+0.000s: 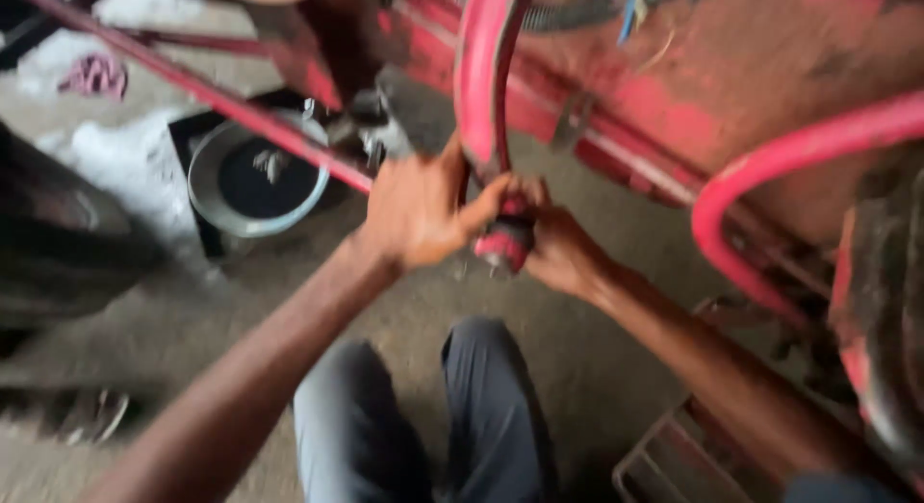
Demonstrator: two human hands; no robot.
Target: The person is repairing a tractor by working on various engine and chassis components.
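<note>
Gripping from both sides, the left hand and right hand close around the red stub end at the bottom of a curved red tube, near the middle of the scene. Motion blur hides the fingertips and whatever sits inside the stub. Far left, a shallow metal pan lies half behind a slanting red bar. Grey trousers are cut off at the near edge.
</note>
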